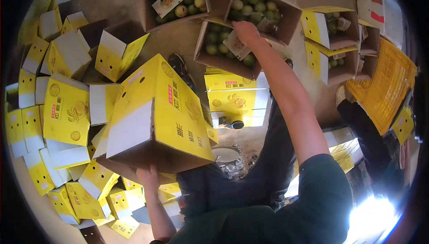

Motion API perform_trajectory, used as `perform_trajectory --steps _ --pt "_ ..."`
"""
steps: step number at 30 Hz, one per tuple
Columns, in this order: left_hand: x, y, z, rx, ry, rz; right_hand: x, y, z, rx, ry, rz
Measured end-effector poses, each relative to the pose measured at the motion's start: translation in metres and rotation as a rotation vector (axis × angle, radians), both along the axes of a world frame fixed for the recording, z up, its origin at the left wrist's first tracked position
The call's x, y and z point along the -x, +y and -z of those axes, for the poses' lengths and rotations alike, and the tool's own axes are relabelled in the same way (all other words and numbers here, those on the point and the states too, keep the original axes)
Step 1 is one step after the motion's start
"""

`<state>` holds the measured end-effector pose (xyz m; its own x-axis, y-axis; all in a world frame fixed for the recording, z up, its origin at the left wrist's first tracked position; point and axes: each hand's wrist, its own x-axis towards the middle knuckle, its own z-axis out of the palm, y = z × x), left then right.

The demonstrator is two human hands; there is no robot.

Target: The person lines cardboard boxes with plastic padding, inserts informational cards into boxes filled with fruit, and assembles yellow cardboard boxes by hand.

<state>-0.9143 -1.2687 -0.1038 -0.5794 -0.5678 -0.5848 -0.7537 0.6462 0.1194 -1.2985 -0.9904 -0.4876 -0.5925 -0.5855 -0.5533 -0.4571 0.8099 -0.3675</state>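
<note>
A large yellow-and-white cardboard carton, printed with fruit drawings, is tilted in front of me with its brown open end toward my body. My left hand grips its lower edge; the fingers are partly hidden by the cardboard. Stretched forward, my right hand is closed over the upper edge of an open carton filled with round green and yellow fruit. A printed card lies on that fruit, just below the hand. Touching this carton is another fruit-filled carton.
Another fruit carton stands at the far side, and more stand to the right. Yellow cartons are heaped on the left. A yellow carton stands between my legs. At right are a yellow crate and another person's leg.
</note>
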Motion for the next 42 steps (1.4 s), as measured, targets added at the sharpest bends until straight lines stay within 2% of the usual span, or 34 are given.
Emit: perform_trajectory --steps 1,3,5,6,7,8,9,10,11,12,13,15,17,20,22,23,25,27,28,30,33,36,38,40,42 --pt "-0.007 -0.005 0.003 -0.052 -0.032 -0.034 -0.005 0.0 -0.001 0.009 -0.01 0.006" --pt "-0.015 -0.014 0.002 -0.059 -0.175 -0.049 -0.018 -0.023 -0.006 0.324 -0.009 0.313" --pt "0.012 -0.002 -0.007 -0.05 -0.161 -0.079 -0.025 -0.038 -0.017 0.301 -0.098 0.349" --pt "0.025 0.007 -0.006 0.018 -0.03 0.047 -0.028 -0.038 -0.018 0.189 0.037 0.314" --pt "0.017 0.005 -0.006 0.059 -0.075 0.132 -0.028 -0.032 -0.02 0.06 0.179 0.285" --pt "-0.001 -0.001 -0.005 0.082 -0.11 0.232 -0.028 -0.029 -0.023 -0.07 0.189 0.327" --pt "-0.024 -0.015 -0.002 0.012 -0.407 -0.066 -0.009 -0.023 -0.037 -0.14 -0.108 0.314" --pt "-0.048 -0.026 0.004 0.02 -0.282 0.021 -0.01 -0.017 -0.015 -0.131 -0.021 0.371" --pt "-0.03 -0.018 0.014 -0.054 0.197 0.167 0.002 -0.014 0.006 -0.242 -0.098 0.38" --pt "-0.008 -0.008 0.003 -0.155 -0.1 -0.424 0.009 -0.019 0.015 -0.306 -0.081 0.288" --pt "-0.061 -0.048 0.02 -0.084 -0.035 -0.009 0.009 -0.02 0.022 -0.244 -0.038 0.249" --pt "-0.051 -0.047 0.027 -0.103 -0.027 -0.053 0.007 -0.005 0.002 -0.184 -0.039 0.223" --pt "-0.049 -0.041 0.018 -0.053 0.014 -0.127 0.013 0.002 -0.011 -0.152 -0.1 0.032" --pt "-0.042 -0.046 0.019 -0.055 0.058 0.036 0.006 0.027 -0.024 -0.059 -0.079 0.029" --pt "-0.008 -0.03 0.01 -0.055 -0.174 -0.099 -0.005 0.046 -0.057 -0.05 -0.089 0.038" --pt "-0.004 -0.031 0.014 -0.061 -0.163 -0.083 -0.009 0.05 -0.071 -0.057 -0.079 0.042" --pt "-0.003 -0.036 0.021 -0.042 0.087 0.41 -0.017 0.061 -0.103 -0.026 -0.054 0.053" --pt "0.034 -0.013 0.012 -0.124 0.044 0.322 -0.027 0.082 -0.144 0.0 -0.016 0.141" --pt "0.037 -0.02 0.012 -0.167 -0.134 0.279 -0.032 0.095 -0.163 0.013 -0.032 0.172" --pt "0.048 -0.01 0.015 -0.144 -0.021 0.453 -0.048 0.127 -0.199 0.049 -0.04 0.27" --pt "0.072 -0.006 0.02 -0.145 -0.065 0.5 -0.084 0.168 -0.251 0.026 -0.004 0.38" --pt "0.103 0.004 0.019 -0.117 -0.125 0.555 -0.127 0.216 -0.323 -0.096 -0.1 0.577" --pt "0.121 0.016 0.019 -0.088 -0.132 0.574 -0.17 0.257 -0.336 -0.162 -0.176 0.746" --pt "0.136 0.016 0.027 -0.136 -0.131 0.603 -0.2 0.294 -0.361 -0.083 -0.079 0.981" --pt "0.146 0.022 0.04 -0.099 -0.161 0.594 -0.236 0.33 -0.362 -0.082 -0.042 1.188"
